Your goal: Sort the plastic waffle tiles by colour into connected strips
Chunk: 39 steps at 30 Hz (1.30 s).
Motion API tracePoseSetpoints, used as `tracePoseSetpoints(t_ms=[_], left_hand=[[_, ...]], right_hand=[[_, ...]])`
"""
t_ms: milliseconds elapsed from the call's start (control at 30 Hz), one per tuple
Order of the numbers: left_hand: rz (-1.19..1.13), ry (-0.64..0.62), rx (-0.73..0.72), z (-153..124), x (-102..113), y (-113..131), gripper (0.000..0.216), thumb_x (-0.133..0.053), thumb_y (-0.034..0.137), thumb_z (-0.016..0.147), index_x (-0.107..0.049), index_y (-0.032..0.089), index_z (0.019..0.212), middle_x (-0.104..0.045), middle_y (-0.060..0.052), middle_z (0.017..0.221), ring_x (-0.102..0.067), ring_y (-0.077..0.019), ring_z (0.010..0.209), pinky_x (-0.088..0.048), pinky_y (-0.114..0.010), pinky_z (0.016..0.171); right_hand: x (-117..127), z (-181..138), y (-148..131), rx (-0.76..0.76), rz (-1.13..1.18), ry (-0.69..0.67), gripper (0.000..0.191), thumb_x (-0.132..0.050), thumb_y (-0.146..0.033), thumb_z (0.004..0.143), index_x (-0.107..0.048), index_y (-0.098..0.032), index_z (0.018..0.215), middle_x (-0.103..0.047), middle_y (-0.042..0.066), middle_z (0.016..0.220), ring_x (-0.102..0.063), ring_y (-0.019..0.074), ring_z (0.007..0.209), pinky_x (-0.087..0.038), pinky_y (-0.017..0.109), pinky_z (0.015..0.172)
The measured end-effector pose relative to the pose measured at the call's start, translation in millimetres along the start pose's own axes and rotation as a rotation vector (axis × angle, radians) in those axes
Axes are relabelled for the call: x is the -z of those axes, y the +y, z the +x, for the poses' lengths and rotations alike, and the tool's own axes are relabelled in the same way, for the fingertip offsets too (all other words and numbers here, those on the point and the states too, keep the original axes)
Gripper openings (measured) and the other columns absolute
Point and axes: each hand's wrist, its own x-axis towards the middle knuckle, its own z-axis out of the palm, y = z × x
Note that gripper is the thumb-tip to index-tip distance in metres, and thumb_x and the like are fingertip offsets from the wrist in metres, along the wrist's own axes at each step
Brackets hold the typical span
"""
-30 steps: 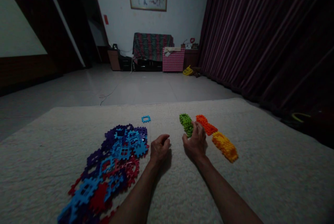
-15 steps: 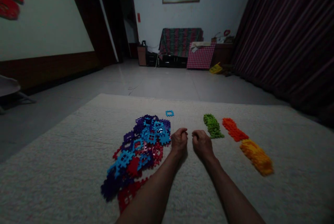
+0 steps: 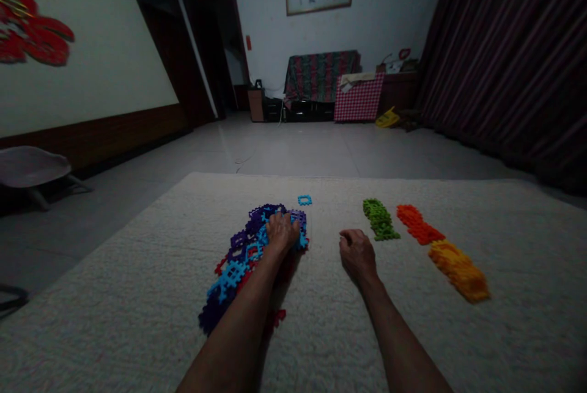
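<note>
My left hand (image 3: 282, 231) rests on the heap of interlocking plastic tiles (image 3: 237, 272), over its blue pieces; its fingertips are hidden among them, so a grip cannot be made out. Purple, light blue and red toothed tiles make up this heap, partly covered by my left forearm. To the right, my right hand (image 3: 358, 252) is closed just above the mat, fingers curled inward; whatever they may hold is hidden. Beyond it lies a row of green tiles (image 3: 380, 220). A single light blue square tile (image 3: 304, 200) lies apart, behind the heap.
Orange-red tiles (image 3: 418, 225) and yellow-orange tiles (image 3: 459, 271) form rows on the right of the pale mat (image 3: 151, 295). A low grey seat (image 3: 34, 167) stands at the left. Dark curtains (image 3: 495, 75) hang at the right; cloth-covered furniture (image 3: 321, 78) lines the far wall.
My left hand has moved left from beside my right hand onto the blue tiles in the heap. My right hand stays closed in about the same place. The view has shifted slightly leftward.
</note>
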Motion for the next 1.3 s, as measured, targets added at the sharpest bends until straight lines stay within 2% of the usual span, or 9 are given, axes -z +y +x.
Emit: tracePoseSetpoints(t_ms=[133,333,500,600,733,833,1000,1133,1300], left_hand=[[0.039,0.011,-0.042,-22.9,-17.8,8.5,0.038,-0.048,0.036,0.092,-0.062,0.018,0.123,-0.055,-0.015,0.138,-0.042,-0.0349,0.132,-0.038,-0.052,0.104],[0.03,0.022,-0.146,-42.8,-33.2,26.6,0.039,-0.048,0.038,0.093,-0.059,0.021,0.127,-0.052,-0.014,0.141,-0.037,-0.0348,0.136,-0.029,-0.058,0.109],[-0.021,0.014,-0.242,-27.4,-43.9,28.0,0.039,-0.053,0.038,0.091,-0.06,0.021,0.126,-0.053,-0.014,0.14,-0.043,-0.0331,0.132,-0.031,-0.057,0.11],[-0.081,0.008,-0.277,-6.8,-44.9,24.5,0.035,-0.056,0.034,0.09,-0.061,0.021,0.122,-0.057,-0.013,0.135,-0.049,-0.0288,0.127,-0.037,-0.05,0.108],[-0.183,0.025,-0.304,12.9,-30.1,6.9,0.033,-0.056,0.024,0.089,-0.06,0.018,0.122,-0.066,-0.011,0.12,-0.059,-0.0231,0.115,-0.046,-0.039,0.101],[-0.255,0.068,-0.347,8.2,-9.2,-16.2,0.027,-0.055,0.021,0.09,-0.063,0.018,0.116,-0.068,-0.009,0.117,-0.062,-0.0204,0.112,-0.048,-0.034,0.1],[-0.246,0.045,-0.298,-28.3,23.7,-56.8,0.024,-0.051,0.022,0.092,-0.067,0.02,0.11,-0.07,-0.007,0.113,-0.065,-0.0185,0.105,-0.049,-0.032,0.097],[-0.141,-0.089,-0.399,-65.9,39.1,-77.2,0.03,-0.06,0.032,0.088,-0.066,0.022,0.116,-0.064,-0.009,0.129,-0.055,-0.0234,0.124,-0.042,-0.041,0.106],[-0.012,-0.209,-0.54,-112.7,54.8,-92.7,0.058,-0.067,0.046,0.081,-0.054,0.03,0.135,-0.046,-0.008,0.15,-0.033,-0.0304,0.142,-0.025,-0.055,0.116]], right_hand=[[1.7,-0.5,-1.0,-0.013,0.023,-0.018,0.024,-0.047,-0.018,0.08,-0.069,-0.017,0.09,-0.067,0.009,0.093,-0.059,0.0224,0.089,-0.045,0.035,0.086],[3.2,-1.2,-2.9,-0.035,0.03,-0.022,0.026,-0.046,-0.021,0.081,-0.07,-0.017,0.091,-0.068,0.01,0.094,-0.059,0.0234,0.09,-0.045,0.036,0.086],[2.2,-0.6,-2.6,-0.029,0.024,-0.033,0.026,-0.045,-0.022,0.082,-0.07,-0.017,0.091,-0.068,0.01,0.094,-0.059,0.0239,0.09,-0.045,0.037,0.087],[2.0,-0.6,-2.1,-0.025,0.018,-0.036,0.026,-0.046,-0.022,0.081,-0.07,-0.017,0.09,-0.068,0.01,0.093,-0.059,0.0239,0.09,-0.045,0.036,0.086],[2.7,-0.5,-3.1,-0.02,-0.004,-0.02,0.026,-0.046,-0.021,0.08,-0.07,-0.018,0.09,-0.069,0.01,0.094,-0.059,0.0232,0.088,-0.044,0.035,0.085],[3.5,0.1,-4.8,-0.024,-0.016,-0.037,0.026,-0.047,-0.02,0.08,-0.071,-0.017,0.09,-0.069,0.01,0.095,-0.058,0.0233,0.089,-0.044,0.035,0.085],[5.4,-4.0,-10.4,0.039,-0.051,-0.086,0.025,-0.047,-0.016,0.081,-0.07,-0.016,0.091,-0.069,0.01,0.094,-0.056,0.0221,0.089,-0.041,0.034,0.086],[6.9,-12.5,-16.4,0.071,-0.12,-0.096,0.024,-0.048,-0.012,0.08,-0.069,-0.017,0.09,-0.066,0.01,0.097,-0.054,0.0215,0.09,-0.038,0.033,0.085],[6.7,-17.5,-17.8,0.089,-0.129,-0.081,0.023,-0.046,-0.012,0.081,-0.067,-0.017,0.091,-0.065,0.009,0.1,-0.053,0.0212,0.093,-0.037,0.033,0.086]])
